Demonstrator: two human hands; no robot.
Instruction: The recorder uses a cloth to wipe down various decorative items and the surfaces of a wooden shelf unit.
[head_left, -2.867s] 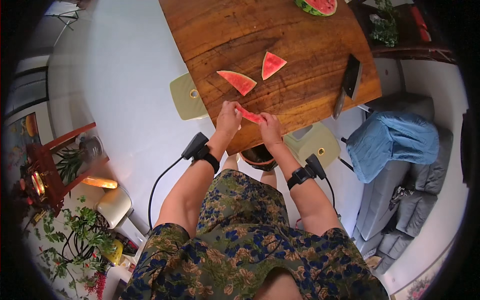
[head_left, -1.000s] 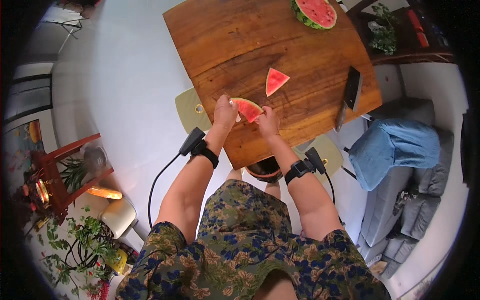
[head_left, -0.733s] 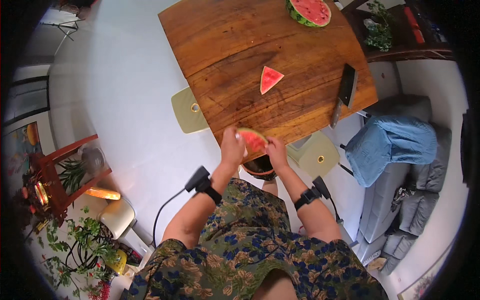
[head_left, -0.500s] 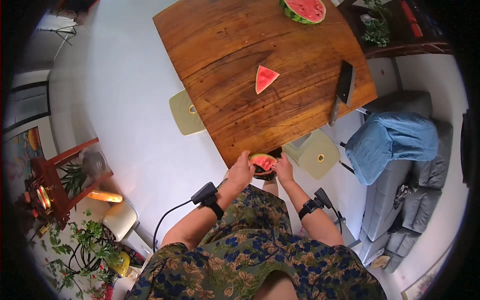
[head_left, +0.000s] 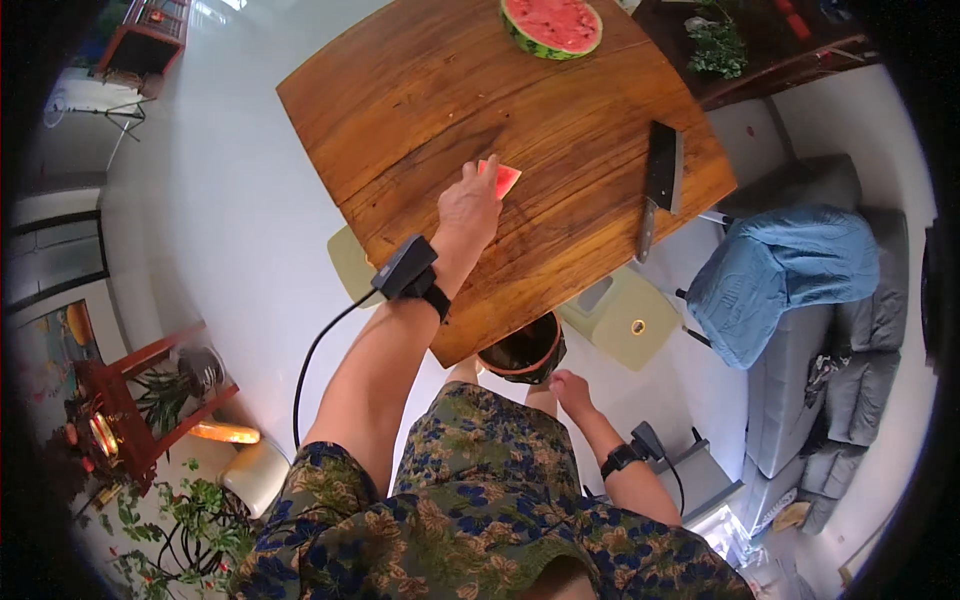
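Melon slice is on or just above the wooden surface (can't tell which), well L of the cleaver. L grip is at the slice's end farthest from the cleaver, fingers bent over it & touching; thumb hidden, so can't tell if it's pinched. Prob. taken there b/c that end's nearest the L arm. R grip hangs below & L of the cleaver, off the surface, fingers loosely curled, nothing seen in it; how closed, can't tell.

Slice's visible corner points R, roughly twd the cleaver; pale edge on its lower R faces the cleaver handle. Full long axis can't be fixed w/ the rest under the fingers.

Cleaver's own long axis runs near up-down, handle twd the person, prob. parked to keep the blade clear of both grips. Melon half sits up & L of the cleaver, cut face up, prob. so the flesh stays off the wood. Bin, black-lined, is below & L of the cleaver, by the surface edge, prob. for easy reach.
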